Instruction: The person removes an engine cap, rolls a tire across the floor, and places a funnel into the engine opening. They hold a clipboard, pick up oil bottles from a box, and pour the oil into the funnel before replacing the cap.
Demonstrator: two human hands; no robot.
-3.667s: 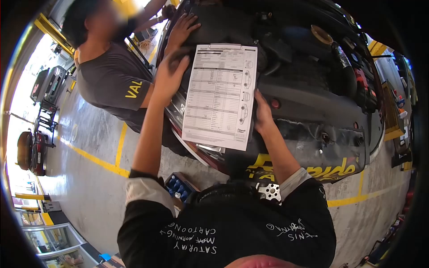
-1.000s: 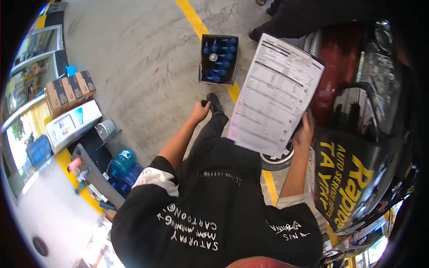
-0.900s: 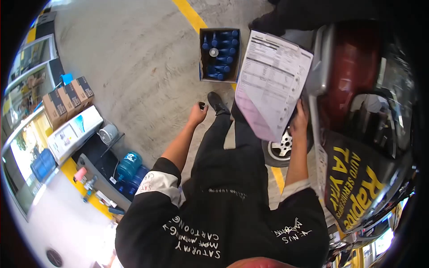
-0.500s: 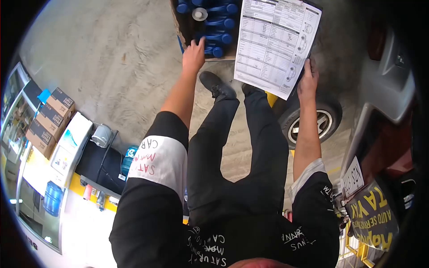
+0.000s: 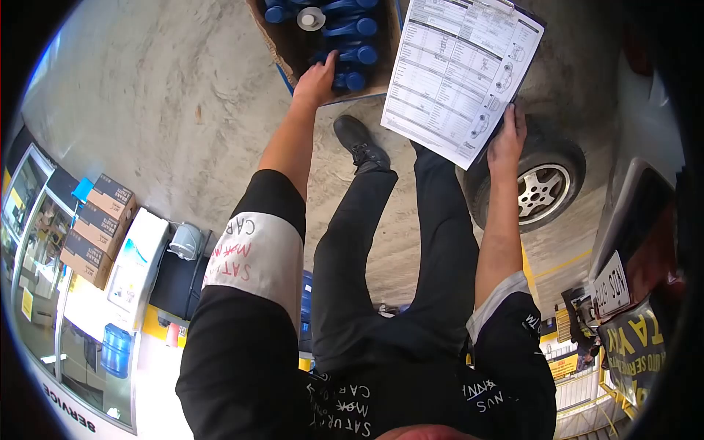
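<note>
My right hand (image 5: 508,139) grips the lower right edge of a clipboard (image 5: 525,64). A printed checklist form (image 5: 458,77) with small car drawings lies on it, under a clip at the top. My left hand (image 5: 315,82) reaches over the near left corner of a cardboard box (image 5: 392,37). Its thumb is stretched out beside a blue bottle (image 5: 353,81); the other fingertips are partly hidden, and I see nothing lifted in them. Several blue bottles (image 5: 350,28) stand in the box, around a round whitish piece (image 5: 311,19).
A wheel with a tyre (image 5: 539,192) is right of my legs, near a vehicle (image 5: 642,213) with a licence plate (image 5: 610,284). Stacked brake-parts boxes (image 5: 99,231), a white cabinet (image 5: 136,268) and a blue water jug (image 5: 116,350) are at the left. My shoe (image 5: 361,143) rests on concrete.
The box and bottles have shifted left in view, and my left hand sits slightly higher. The clipboard is tilted a little more. More of the wheel shows.
</note>
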